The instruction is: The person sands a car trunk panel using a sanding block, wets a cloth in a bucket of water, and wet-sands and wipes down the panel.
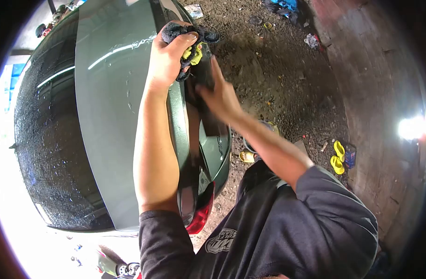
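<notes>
My left hand is closed around a bunched dark grey and yellow cloth at the far edge of the car's trunk lid. My right hand is beside the car's rear, lower and to the right of the cloth. It is blurred by motion; its thumb and fingers look spread, and nothing shows in it. The dark green car has a wet streak on its trunk lid. Water drops cover its dark rear window. A red tail light shows below my left forearm.
Dirt ground runs along the car's rear. Yellow clogs lie by a dark blue box at the right. A bucket is partly hidden behind my right forearm. Blue plastic and a crumpled clear bag lie farther off.
</notes>
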Demonstrator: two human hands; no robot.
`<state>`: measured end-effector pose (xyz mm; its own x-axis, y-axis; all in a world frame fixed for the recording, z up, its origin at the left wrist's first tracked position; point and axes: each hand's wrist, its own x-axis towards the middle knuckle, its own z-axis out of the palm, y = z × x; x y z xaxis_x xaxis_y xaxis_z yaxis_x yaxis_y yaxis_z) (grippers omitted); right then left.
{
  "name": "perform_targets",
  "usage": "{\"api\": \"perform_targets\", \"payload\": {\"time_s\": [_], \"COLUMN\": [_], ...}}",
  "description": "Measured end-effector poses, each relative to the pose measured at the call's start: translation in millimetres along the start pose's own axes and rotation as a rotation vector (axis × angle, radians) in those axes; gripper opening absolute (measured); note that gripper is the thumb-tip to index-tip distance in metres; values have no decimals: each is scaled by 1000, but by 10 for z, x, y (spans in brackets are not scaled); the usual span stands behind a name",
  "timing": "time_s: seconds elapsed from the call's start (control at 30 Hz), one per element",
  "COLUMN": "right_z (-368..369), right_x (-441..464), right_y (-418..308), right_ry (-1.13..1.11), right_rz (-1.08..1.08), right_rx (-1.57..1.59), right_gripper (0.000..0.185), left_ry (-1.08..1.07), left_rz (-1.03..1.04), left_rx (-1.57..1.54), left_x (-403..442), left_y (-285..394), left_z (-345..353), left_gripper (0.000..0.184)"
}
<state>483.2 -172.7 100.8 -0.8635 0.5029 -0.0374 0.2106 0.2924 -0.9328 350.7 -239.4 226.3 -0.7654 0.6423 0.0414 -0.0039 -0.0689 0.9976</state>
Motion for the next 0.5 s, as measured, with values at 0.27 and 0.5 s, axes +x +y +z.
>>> {"api": "perform_targets", "payload": {"time_s": [0.27,0.5], "right_z": [73,-15], "right_x": [730,-200], "right_y": [308,59], "right_ry": [-5,8], "right_rz": [-15,-90], "right_rx": [-33,75], "right_gripper": [97,94], "left_ry": [-13,15], "left_rz": [1,-40], "left_rx": [42,10], "left_x": [3,1], "left_y": [-28,-7], "left_z": [-1,16], "left_gripper": [15,16]}}
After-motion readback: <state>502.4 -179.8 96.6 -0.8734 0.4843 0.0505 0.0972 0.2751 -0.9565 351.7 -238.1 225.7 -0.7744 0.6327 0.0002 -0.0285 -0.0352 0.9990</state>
